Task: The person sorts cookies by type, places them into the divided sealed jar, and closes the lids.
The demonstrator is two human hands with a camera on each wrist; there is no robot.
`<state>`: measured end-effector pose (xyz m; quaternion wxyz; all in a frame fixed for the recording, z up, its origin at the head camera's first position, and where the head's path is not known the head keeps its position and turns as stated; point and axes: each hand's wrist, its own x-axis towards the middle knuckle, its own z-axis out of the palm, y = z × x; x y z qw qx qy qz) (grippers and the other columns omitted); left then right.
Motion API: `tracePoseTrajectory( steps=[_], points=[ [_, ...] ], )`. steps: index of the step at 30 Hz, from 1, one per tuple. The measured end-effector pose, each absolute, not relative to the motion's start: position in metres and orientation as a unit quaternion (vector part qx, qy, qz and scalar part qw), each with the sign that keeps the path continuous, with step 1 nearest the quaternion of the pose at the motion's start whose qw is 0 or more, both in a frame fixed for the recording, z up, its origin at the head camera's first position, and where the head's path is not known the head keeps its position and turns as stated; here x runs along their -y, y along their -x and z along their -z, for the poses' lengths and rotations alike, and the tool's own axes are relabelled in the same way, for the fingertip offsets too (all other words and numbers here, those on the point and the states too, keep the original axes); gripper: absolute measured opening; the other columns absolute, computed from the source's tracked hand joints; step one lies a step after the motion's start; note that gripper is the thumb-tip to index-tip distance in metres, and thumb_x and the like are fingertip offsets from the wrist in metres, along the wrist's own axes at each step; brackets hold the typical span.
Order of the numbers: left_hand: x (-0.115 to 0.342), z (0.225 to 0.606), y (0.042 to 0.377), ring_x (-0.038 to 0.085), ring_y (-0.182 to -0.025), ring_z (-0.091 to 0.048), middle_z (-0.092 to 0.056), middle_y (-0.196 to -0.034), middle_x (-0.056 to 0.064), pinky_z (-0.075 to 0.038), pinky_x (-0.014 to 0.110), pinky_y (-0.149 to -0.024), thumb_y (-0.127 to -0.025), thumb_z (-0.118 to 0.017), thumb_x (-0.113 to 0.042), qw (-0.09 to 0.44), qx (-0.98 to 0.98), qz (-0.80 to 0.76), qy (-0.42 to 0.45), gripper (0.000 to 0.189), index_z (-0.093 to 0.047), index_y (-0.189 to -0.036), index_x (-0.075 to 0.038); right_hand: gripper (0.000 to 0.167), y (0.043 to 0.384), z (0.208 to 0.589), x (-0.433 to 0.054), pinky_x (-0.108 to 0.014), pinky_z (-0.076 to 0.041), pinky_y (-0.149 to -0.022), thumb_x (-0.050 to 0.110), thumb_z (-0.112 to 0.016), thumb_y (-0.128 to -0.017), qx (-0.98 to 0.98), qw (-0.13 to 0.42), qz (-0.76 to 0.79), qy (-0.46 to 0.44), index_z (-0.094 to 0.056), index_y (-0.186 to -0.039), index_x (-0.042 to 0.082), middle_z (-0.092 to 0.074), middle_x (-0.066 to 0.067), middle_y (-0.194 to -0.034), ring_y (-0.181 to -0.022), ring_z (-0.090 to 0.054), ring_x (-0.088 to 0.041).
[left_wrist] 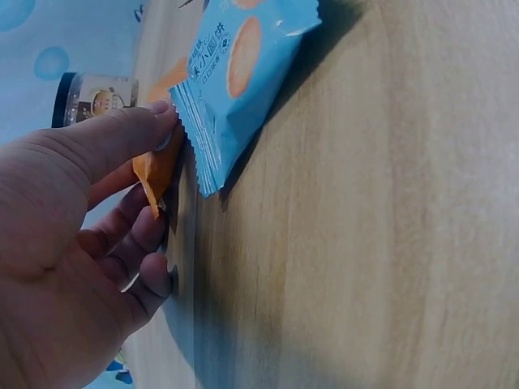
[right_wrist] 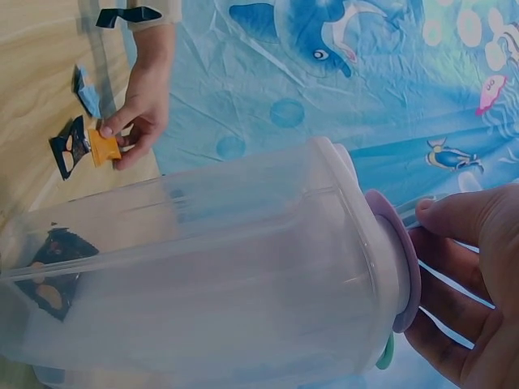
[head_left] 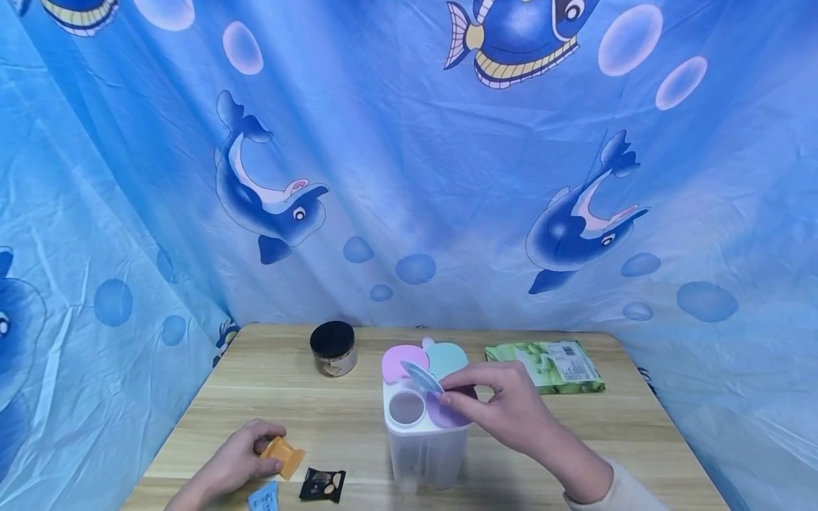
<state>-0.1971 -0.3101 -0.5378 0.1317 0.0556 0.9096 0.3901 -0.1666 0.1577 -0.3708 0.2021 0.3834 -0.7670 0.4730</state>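
Note:
My left hand [head_left: 239, 458] pinches an orange snack packet [head_left: 284, 455] between thumb and fingers, low over the table. Beside it lie a light blue snack packet [left_wrist: 243, 73] and a black snack packet [head_left: 322, 485]. A tall clear container [head_left: 427, 454] with several round coloured lids stands upright in the middle. My right hand [head_left: 505, 404] pinches its pale blue lid [head_left: 422, 376], which is tilted up, and a round opening [head_left: 407, 407] shows beneath. Through the clear wall in the right wrist view, another black packet [right_wrist: 57, 271] shows near the container's bottom.
A jar with a black lid [head_left: 334, 348] stands at the back left of the wooden table [head_left: 268, 383]. A green printed bag [head_left: 549, 365] lies at the back right, behind my right hand. A blue sea-animal curtain [head_left: 409, 177] hangs behind the table and along its sides.

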Motion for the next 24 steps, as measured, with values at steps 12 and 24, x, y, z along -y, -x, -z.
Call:
tracePoseTrajectory(
  steps=[12, 24],
  points=[
    [0.311, 0.529, 0.198, 0.014, -0.081, -0.057, -0.068, -0.102, 0.001, -0.047, 0.024, -0.066, -0.075, -0.089, -0.016, 0.086, -0.921, -0.376, -0.049, 0.048, -0.070, -0.118, -0.007, 0.017, 0.164, 0.364, -0.157, -0.019, -0.053, -0.059, 0.007, -0.084, -0.084, 0.774, 0.192, -0.470, -0.378, -0.082, -0.097, 0.017, -0.077, 0.007, -0.086, -0.072, -0.069, -0.005],
    [0.300, 0.502, 0.199, 0.011, -0.082, -0.059, -0.071, -0.105, -0.001, -0.050, 0.024, -0.065, -0.078, -0.089, -0.018, 0.038, -0.929, -0.367, -0.044, 0.046, -0.072, -0.120, -0.007, 0.015, 0.163, 0.364, -0.156, -0.019, -0.053, -0.058, 0.009, -0.084, -0.085, 0.776, 0.189, -0.471, -0.374, -0.082, -0.096, 0.019, -0.076, 0.011, -0.085, -0.070, -0.067, -0.004]
  ],
)
